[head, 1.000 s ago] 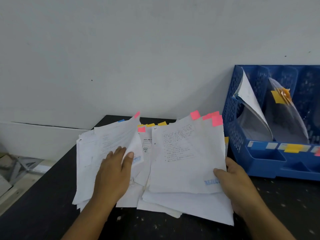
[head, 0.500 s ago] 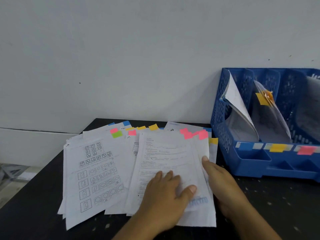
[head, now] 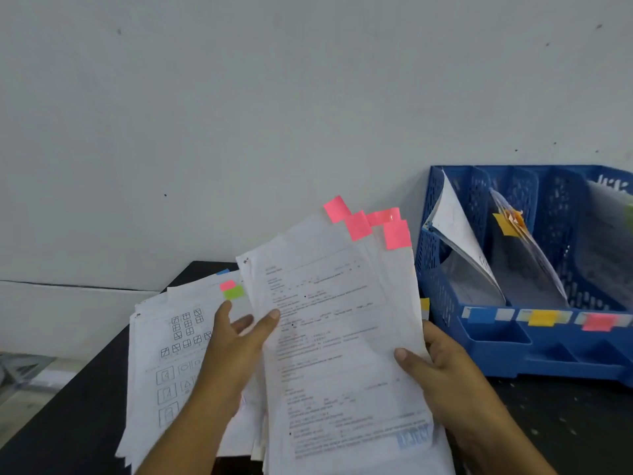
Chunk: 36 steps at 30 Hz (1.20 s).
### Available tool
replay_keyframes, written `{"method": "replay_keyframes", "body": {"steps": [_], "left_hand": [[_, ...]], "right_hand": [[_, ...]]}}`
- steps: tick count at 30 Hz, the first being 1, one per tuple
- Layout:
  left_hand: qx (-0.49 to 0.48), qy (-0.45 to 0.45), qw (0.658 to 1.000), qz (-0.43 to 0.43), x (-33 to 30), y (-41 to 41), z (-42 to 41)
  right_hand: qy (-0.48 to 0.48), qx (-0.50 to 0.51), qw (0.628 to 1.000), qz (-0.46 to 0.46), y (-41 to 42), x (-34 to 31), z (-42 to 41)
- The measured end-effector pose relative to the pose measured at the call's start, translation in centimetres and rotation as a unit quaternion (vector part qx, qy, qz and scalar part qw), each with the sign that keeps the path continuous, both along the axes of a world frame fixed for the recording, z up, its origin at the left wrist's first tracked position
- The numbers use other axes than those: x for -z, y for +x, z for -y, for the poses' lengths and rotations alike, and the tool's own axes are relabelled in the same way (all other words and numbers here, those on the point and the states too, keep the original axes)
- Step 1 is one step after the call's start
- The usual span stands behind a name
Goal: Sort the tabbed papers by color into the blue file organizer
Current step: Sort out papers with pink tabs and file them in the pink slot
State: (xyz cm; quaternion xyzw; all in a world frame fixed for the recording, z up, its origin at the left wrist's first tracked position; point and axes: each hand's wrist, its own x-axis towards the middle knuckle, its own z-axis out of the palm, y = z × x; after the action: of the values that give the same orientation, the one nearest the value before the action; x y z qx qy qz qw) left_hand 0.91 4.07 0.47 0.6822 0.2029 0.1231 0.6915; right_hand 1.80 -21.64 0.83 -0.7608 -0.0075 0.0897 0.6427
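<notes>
Stack of pink-tabbed papers (head: 342, 337) is held up off the black surface (head: 68, 423), tilted, w/ pink tabs (head: 370, 224) fanned at the top edge. Stack is gripped by right hand (head: 442, 368) at its right edge: thumb curled over the front, fingers hidden behind the sheets. Left hand (head: 236, 341) is at the stack's left edge: thumb (head: 270, 320) is pressed on the front sheet, other fingers loosely spread; whether they're behind the stack or just beside it can't be told.

Loose pile of papers (head: 164, 365) is left flat on the surface, lower left, partly covered by left forearm. Pink, green, blue tabs are seen at its far edge; green tab (head: 233, 292) sits just below a pink one.

Blue organizer (head: 513, 354) is placed to the right, against the wall (head: 274, 97), near the held stack. Left slot: curled white sheets (head: 459, 228). Next slot: sheets w/ yellow tabs (head: 507, 222). Front lip is labelled w/ blue, yellow, pink stickers, left to right. Far-right slot is cut off by the frame edge.
</notes>
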Motion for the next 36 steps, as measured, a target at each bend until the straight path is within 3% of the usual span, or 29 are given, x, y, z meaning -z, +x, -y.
{"method": "replay_keyframes", "body": {"steps": [2, 8, 14, 20, 28, 32, 36], "left_hand": [[0.062, -0.095, 0.993, 0.032, -0.7, 0.0, -0.8], [0.014, -0.043, 0.989, 0.137, -2.0, -0.4, -0.4], [0.056, -0.019, 0.980, 0.191, -2.7, -1.1, 0.2], [0.085, -0.040, 0.963, 0.254, -4.2, -1.4, 0.6], [0.074, -0.047, 0.957, 0.277, -5.1, -0.9, 0.6], [0.087, -0.064, 0.953, 0.284, -5.5, -1.0, 1.0], [0.048, -0.023, 0.962, 0.267, -5.9, -0.8, 1.7]], "right_hand": [[0.022, -0.033, 0.999, 0.009, -0.3, -0.3, -0.2], [0.011, -0.020, 0.998, 0.059, -0.2, -1.4, -1.3], [0.084, 0.115, 0.986, 0.082, 0.9, -4.7, -2.5], [0.133, 0.138, 0.979, 0.063, 1.4, -7.8, -3.0], [0.202, 0.131, 0.970, 0.035, 1.6, -10.3, -2.0], [0.141, 0.141, 0.977, 0.073, 1.7, -10.1, -2.1], [0.177, 0.084, 0.977, 0.081, 1.4, -9.9, -2.3]]}}
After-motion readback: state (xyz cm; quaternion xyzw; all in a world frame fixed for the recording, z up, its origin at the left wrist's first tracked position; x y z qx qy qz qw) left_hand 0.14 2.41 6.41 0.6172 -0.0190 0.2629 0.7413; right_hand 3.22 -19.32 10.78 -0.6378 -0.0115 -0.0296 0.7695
